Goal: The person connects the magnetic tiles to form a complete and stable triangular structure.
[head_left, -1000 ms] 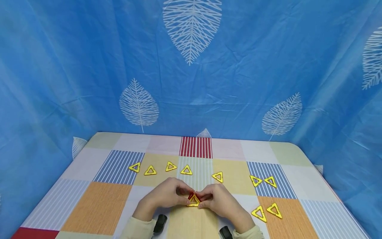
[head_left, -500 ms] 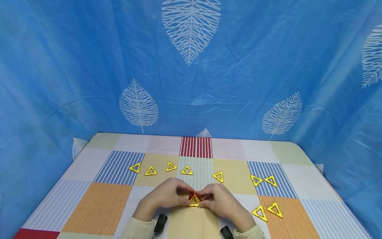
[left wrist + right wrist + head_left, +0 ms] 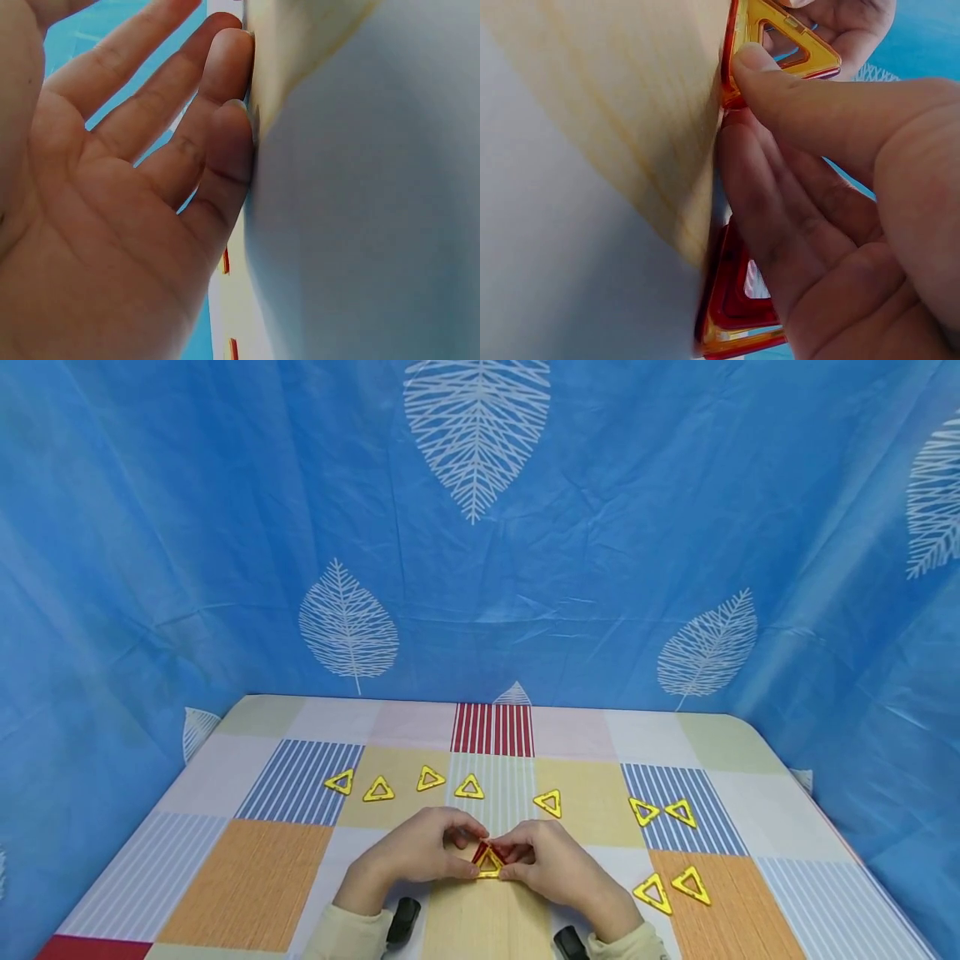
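Observation:
Near the table's front middle, a yellow triangular magnetic tile leans up with red triangular tiles behind it. My left hand has its thumb at the yellow tile's lower left corner and its forefinger by the peak. From the other side my right hand grips the tiles, thumb at the lower right corner, fingers behind. In the right wrist view, the right thumb presses on the yellow tile's frame. The left wrist view shows the left palm and spread fingers close over the cloth; the held tiles are hidden there.
Several yellow triangular tiles lie flat beyond the hands, such as one tile and another. To the right are two more pairs, including a tile near the right wrist. A blue curtain closes off the table's back.
The left forefinger has lifted slightly at the peak, showing more of the red tile. The right hand keeps its place. The view has shifted a little.

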Motion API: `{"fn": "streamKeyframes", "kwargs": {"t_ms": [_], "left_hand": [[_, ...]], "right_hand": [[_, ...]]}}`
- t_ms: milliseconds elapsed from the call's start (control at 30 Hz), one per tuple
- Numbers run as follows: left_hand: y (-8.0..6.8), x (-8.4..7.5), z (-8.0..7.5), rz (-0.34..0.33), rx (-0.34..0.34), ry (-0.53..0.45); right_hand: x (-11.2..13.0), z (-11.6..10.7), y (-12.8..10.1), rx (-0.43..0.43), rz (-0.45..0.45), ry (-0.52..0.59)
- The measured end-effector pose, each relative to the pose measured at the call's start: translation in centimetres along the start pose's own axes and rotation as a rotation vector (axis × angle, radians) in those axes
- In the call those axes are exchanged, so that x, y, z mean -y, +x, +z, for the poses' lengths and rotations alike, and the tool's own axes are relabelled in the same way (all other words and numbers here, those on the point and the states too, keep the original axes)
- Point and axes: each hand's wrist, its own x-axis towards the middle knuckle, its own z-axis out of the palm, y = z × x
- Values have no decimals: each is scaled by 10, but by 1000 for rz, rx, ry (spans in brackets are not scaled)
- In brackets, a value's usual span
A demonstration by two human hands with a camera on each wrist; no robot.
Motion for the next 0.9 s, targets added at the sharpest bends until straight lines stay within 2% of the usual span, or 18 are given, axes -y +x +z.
{"fn": "streamKeyframes", "kwargs": {"t_ms": [300,467,733,900], "left_hand": [[-2,1,-1,-21,66,-3],[-2,2,-1,-8,67,26],[-1,2,2,1,37,53],[0,2,2,-14,26,51]], "right_hand": [[2,-1,1,-16,-10,-57],[3,-1,1,-49,7,-80],[6,-10,-3,-117,19,28],[5,-17,-6,-202,6,71]]}}
